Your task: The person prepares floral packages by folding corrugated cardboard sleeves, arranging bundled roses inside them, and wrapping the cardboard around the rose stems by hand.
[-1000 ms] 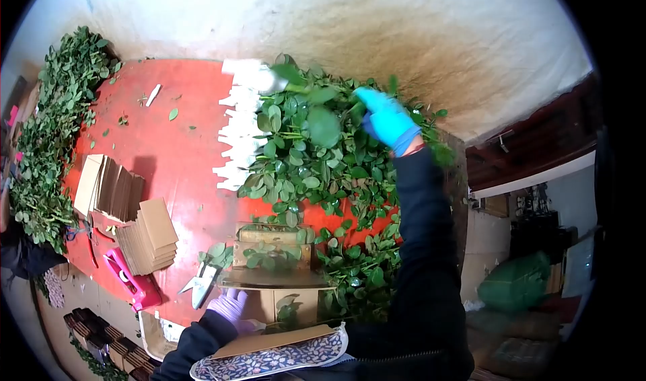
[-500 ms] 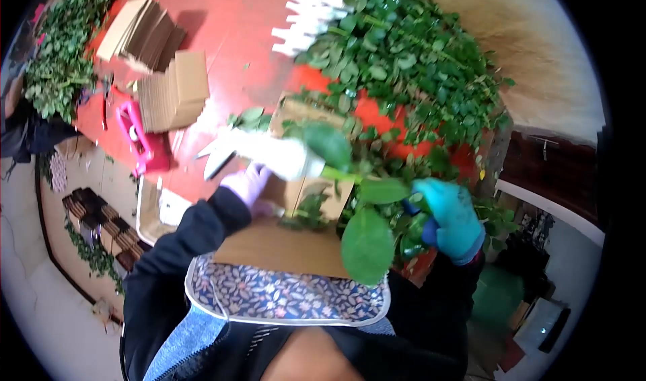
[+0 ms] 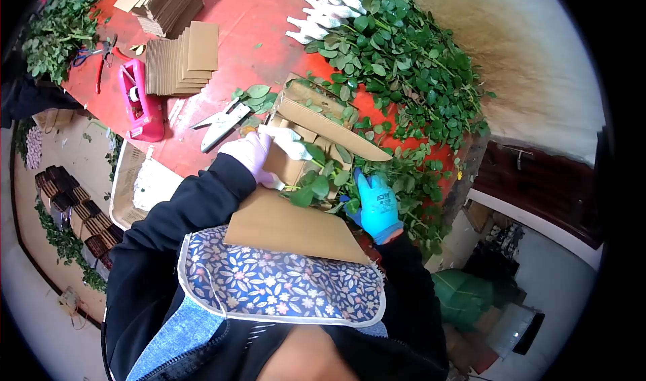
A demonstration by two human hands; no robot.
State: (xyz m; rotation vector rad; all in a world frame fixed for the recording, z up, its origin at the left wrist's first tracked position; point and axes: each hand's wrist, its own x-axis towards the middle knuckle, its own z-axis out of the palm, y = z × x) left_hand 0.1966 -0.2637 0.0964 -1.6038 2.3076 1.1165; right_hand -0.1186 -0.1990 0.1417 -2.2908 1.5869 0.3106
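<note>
My left hand [image 3: 246, 155], in a lilac glove, is at the left end of a folded cardboard wrap [image 3: 296, 227]. Its fingers curl against a flower head in a white net sleeve [image 3: 288, 143]; part of the grip is hidden. Leafy stems [image 3: 316, 182] lie across the cardboard from the sleeved head toward the right. My right hand [image 3: 377, 205], in a blue glove, closes around the stems at the wrap's right side, with leaves covering some of its fingertips. A raised cardboard flap [image 3: 333, 127] stands just beyond the stems. A white-handled stapler [image 3: 225, 125] lies beyond my left hand.
A pink tape dispenser [image 3: 142, 105], stacked cardboard sheets [image 3: 182, 61] and red-handled pliers [image 3: 101, 68] are on the red table [image 3: 245, 18] at left. A large pile of leafy stems [image 3: 410, 71] with white-sleeved heads [image 3: 330, 8] lies at back right. A floral apron [image 3: 282, 280] is below the wrap.
The white-sleeved flower, earlier raised near the camera, is now down on the cardboard. My right hand has moved left and inward; my left hand stays by the wrap's left end.
</note>
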